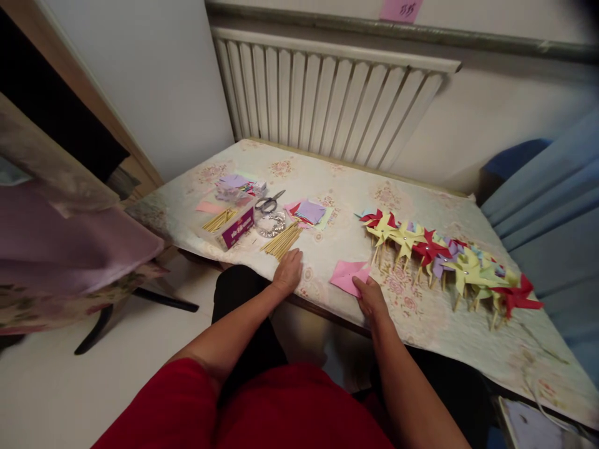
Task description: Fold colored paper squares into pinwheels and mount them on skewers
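My right hand [372,296] pinches a square of pink paper [346,275] by its right edge, thumb on top; cut lines show in the sheet. My left hand [289,272] rests at the table's front edge with its fingers closed, close to the near end of a bundle of thin wooden sticks [282,240]. Whatever is between those fingers, if anything, is hidden. Behind the sticks stands a round clear dish [270,224] of small silvery pieces. A stack of coloured paper squares [311,212], lilac on top, lies beyond my left hand.
Scissors [267,204] lie behind the dish. To the left are a purple-fronted box [237,229], more sticks [219,220] and a clear tray of coloured paper [238,186]. Several paper pinwheels [428,247] on sticks lie in a row at right. A radiator [322,100] backs the table.
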{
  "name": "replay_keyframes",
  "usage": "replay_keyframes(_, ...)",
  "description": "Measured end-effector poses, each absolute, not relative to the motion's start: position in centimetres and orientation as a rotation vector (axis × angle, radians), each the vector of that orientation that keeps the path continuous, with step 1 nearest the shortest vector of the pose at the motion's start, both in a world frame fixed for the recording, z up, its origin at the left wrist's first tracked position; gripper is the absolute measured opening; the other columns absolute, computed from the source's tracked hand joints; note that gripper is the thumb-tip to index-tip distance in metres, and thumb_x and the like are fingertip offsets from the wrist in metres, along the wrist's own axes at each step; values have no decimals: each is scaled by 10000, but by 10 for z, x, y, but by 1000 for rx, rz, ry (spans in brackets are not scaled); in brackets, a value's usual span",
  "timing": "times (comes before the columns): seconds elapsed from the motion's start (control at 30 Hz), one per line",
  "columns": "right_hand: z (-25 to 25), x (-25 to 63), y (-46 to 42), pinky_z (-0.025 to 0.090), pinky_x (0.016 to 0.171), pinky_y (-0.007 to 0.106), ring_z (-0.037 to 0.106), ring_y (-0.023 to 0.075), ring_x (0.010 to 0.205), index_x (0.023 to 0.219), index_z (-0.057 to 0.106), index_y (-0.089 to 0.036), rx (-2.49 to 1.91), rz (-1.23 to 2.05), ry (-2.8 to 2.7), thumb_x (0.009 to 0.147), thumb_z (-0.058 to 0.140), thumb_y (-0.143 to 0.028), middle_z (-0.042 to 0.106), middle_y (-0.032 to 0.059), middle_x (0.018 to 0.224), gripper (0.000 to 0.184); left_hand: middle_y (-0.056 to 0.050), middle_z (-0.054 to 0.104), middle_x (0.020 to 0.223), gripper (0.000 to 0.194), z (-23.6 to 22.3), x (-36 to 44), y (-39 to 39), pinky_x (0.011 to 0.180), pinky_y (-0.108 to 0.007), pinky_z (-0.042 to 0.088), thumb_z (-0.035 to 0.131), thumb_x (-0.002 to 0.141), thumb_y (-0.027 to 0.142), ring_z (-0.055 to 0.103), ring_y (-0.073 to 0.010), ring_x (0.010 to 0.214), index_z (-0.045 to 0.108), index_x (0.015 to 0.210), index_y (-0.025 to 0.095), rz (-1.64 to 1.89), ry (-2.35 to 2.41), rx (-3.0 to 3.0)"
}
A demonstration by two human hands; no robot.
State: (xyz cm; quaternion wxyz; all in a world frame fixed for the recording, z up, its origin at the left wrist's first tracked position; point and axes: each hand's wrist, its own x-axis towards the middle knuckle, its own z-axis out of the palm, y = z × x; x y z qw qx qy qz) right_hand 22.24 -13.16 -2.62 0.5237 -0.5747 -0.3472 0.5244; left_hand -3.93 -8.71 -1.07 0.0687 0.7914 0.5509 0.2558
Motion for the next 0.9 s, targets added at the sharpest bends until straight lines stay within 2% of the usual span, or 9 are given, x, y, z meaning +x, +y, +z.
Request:
replay_keyframes(0.17, -25, 220, -133, 565, 741, 404, 697, 277, 843, 896, 652, -200, -1364, 1248, -806, 648, 707, -398, 747, 58, 795, 322, -146, 585, 1201, 347, 6, -95, -84, 1047, -437, 407, 404, 910, 171, 501, -260, 1174, 543, 1227, 156, 905, 2017, 2163)
replay_keyframes(0.27, -24, 220, -133, 567, 748, 406, 696, 287, 872, 891, 658, -206, -1361, 1245, -816, 658, 701, -396, 749, 70, 811, 304, -173, 585, 1128, 323, 8, -127, -73, 1007, -424, 429, 445, 885, 191, 521, -284, 1128, 582, 1166, 112, 763, 2256, 2011)
replay_keyframes(0.4, -26, 220, -133, 566, 752, 407, 696, 288, 874, 892, 660, -210, -1362, 1241, -837, 672, 690, -402, 750, 74, 825, 293, -161, 603, 1074, 257, 5, -140, -61, 963, -403, 454, 482, 863, 214, 560, -282, 1068, 630, 1056, 131, 499, 2255, 1975)
replay_keyframes(0.53, -29, 221, -131, 568, 751, 410, 705, 272, 801, 900, 654, -207, -1314, 1277, -748, 641, 720, -369, 751, 54, 822, 313, -158, 611, 1056, 246, 3, -136, -56, 909, -392, 474, 437, 877, 188, 588, -279, 1036, 644, 1002, 145, 427, 2295, 1954)
replay_keyframes(0.9, -33, 223, -130, 576, 692, 398, 709, 261, 752, 897, 651, -213, -1320, 1270, -772, 657, 720, -383, 746, 39, 778, 302, -205, 614, 1113, 341, 7, -135, -43, 843, -402, 497, 323, 912, 137, 621, -298, 1022, 612, 1089, 102, 221, 2312, 1969)
